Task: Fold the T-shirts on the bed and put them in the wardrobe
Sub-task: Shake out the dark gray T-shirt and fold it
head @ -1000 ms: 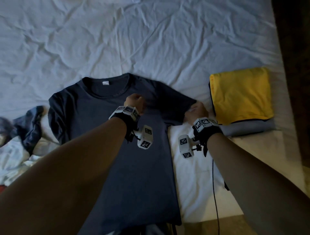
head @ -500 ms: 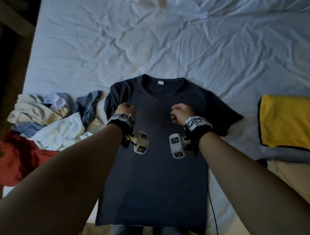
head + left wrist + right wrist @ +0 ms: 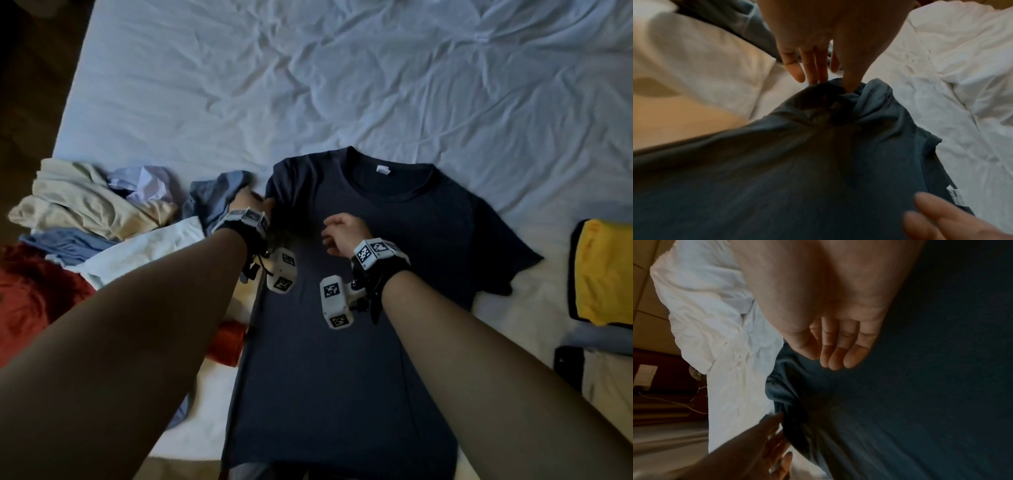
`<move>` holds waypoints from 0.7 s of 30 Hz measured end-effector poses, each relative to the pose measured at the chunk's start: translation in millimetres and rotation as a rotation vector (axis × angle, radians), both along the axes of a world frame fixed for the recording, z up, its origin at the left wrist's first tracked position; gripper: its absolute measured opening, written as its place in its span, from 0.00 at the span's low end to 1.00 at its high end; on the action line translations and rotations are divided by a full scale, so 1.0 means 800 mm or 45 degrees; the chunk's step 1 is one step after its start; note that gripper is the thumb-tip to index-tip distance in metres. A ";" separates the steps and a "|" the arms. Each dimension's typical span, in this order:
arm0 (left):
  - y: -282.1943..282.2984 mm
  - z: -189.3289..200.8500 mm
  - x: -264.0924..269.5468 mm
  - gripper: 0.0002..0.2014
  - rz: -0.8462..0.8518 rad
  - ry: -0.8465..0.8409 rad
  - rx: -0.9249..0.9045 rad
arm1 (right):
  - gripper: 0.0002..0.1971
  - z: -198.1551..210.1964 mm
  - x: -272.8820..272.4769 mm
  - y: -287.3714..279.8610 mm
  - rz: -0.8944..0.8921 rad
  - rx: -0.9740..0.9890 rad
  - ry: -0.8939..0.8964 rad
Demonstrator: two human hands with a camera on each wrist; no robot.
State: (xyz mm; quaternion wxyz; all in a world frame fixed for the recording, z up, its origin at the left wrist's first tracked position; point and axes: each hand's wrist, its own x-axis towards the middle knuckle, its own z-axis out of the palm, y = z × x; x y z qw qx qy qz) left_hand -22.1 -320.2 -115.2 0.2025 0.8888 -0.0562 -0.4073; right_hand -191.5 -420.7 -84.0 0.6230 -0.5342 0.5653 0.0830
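Left hand (image 3: 251, 205) moved off chest to bunched sleeve (image 3: 830, 104) of navy T-shirt (image 3: 359, 359), fingertips (image 3: 799, 76) seemingly pinching it to pull flat; right hand (image 3: 342, 233) over shirt chest, fingers loosely curled, empty. Shirt spread on bed (image 3: 308, 85).

Setting: bedroom in a home. White-sheeted bed (image 3: 239, 85) bearing a loose clothes pile (image 3: 102, 219) and a folded yellow shirt (image 3: 603, 270).

The left hand (image 3: 828, 32) points its fingers (image 3: 813, 68) straight ahead. Fingertips and thumb pinch a bunched fold of the dark T-shirt (image 3: 797, 170), which spreads beneath the palm. On the thumb side lie the white bed sheet (image 3: 941, 81) and the shirt's white label (image 3: 955, 197). Fingertips of the right hand (image 3: 951, 219) hover there, near the wrist. On the little-finger side lies a white garment (image 3: 705, 56).
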 end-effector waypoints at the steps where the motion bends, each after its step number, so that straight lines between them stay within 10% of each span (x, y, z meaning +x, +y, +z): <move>1: -0.001 0.000 0.005 0.10 -0.020 0.031 -0.025 | 0.08 -0.003 0.007 0.004 0.001 -0.003 0.001; 11: 0.048 -0.007 0.044 0.12 0.437 -0.118 -0.196 | 0.08 -0.013 0.057 0.039 0.059 -0.042 0.046; 21: 0.034 -0.010 0.056 0.17 0.110 0.113 -0.170 | 0.10 -0.040 0.065 0.054 0.129 0.014 0.092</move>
